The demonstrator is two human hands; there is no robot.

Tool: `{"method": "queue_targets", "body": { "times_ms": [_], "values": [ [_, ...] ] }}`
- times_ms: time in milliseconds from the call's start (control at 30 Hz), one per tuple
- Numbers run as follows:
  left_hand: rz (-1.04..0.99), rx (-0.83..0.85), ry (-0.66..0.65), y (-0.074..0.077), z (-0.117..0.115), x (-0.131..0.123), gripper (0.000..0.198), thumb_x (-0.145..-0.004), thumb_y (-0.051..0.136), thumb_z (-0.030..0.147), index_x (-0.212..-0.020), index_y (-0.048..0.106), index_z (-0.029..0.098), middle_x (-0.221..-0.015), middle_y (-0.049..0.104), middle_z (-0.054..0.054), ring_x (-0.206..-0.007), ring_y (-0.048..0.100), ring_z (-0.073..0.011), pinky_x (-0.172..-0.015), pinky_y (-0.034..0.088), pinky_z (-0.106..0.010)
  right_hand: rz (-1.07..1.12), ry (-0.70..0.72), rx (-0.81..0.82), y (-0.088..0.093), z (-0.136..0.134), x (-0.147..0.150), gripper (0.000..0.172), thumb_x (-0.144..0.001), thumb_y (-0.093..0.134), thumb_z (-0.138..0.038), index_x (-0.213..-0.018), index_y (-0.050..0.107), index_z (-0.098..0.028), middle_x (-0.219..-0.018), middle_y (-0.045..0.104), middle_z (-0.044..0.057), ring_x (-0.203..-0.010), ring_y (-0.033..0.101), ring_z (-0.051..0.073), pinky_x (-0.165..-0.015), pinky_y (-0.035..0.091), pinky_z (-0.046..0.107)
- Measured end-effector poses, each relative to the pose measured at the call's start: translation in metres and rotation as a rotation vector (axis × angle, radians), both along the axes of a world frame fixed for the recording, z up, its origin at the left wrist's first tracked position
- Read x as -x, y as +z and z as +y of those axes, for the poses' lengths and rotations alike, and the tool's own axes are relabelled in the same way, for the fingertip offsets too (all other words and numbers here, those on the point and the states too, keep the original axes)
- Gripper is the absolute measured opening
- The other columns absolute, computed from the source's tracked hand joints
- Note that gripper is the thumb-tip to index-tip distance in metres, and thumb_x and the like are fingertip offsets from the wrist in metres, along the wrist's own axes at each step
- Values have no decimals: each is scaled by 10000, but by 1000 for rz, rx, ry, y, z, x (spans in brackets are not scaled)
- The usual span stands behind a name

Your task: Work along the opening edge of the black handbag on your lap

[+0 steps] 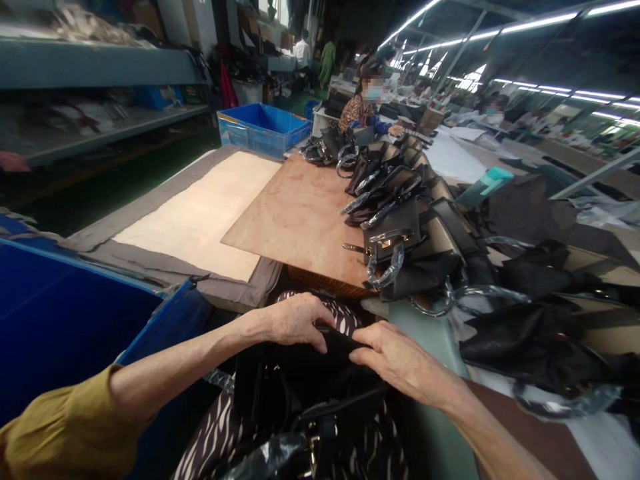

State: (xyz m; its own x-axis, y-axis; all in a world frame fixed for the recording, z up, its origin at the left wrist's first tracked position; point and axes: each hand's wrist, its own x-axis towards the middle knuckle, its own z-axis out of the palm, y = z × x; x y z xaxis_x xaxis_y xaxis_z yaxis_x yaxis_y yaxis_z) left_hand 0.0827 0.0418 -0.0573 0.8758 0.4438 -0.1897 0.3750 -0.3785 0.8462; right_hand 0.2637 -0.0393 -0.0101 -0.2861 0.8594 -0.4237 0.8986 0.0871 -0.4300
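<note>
A black handbag (320, 380) rests on my lap, its mouth turned up towards me. Clear plastic wraps its handle (270, 457), and gold-coloured metal fittings show near it. My left hand (300, 320) grips the bag's far top edge, thumb on the inner side. Close beside it, my right hand (385, 353) pinches the same edge between thumb and fingers. The bag's inside is dark, and its lower part is hard to make out against the patterned cloth (210, 433) over my legs.
Several black handbags (395, 247) with plastic-wrapped handles crowd the bench to the right. Ahead lies a brown board (300, 213) beside a pale padded panel (200, 207). A large blue bin (75, 320) stands at my left, another blue crate (263, 127) farther off. A co-worker (357, 113) sits beyond the bags.
</note>
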Motion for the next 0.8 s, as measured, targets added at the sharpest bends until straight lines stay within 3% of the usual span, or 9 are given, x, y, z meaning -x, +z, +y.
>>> {"method": "queue_targets", "body": {
  "times_ms": [267,600,733,800],
  "values": [
    [25,190,91,-4,0,-2,199,-609,636,213,-794,701,180,-581,565,59,-560,474,-97,-473,295,-167,-22,-13,5,0,-1,1,236,-798,461,-271,-578,483,-187,-631,542,-12,-694,512,141,-604,307,242],
    [79,81,170,-4,-5,-4,132,-619,619,251,-689,698,173,-525,511,46,-538,437,-102,-468,276,-184,-48,-57,42,-1,2,4,239,-808,436,-304,-627,547,-195,-663,595,10,-735,543,165,-671,344,271],
    [63,-11,228,2,-13,-3,97,-604,610,251,-616,677,181,-476,448,51,-511,419,-101,-453,267,-188,-61,-58,-34,-9,-4,5,178,-799,449,-282,-762,619,-244,-813,643,25,-851,563,206,-758,373,313],
    [88,-55,242,-4,-17,-4,102,-591,605,265,-564,662,185,-436,404,48,-479,405,-104,-434,256,-198,-167,-54,12,-14,-4,4,148,-766,504,-250,-820,641,-267,-867,653,45,-887,570,235,-759,403,336]
  ]
}}
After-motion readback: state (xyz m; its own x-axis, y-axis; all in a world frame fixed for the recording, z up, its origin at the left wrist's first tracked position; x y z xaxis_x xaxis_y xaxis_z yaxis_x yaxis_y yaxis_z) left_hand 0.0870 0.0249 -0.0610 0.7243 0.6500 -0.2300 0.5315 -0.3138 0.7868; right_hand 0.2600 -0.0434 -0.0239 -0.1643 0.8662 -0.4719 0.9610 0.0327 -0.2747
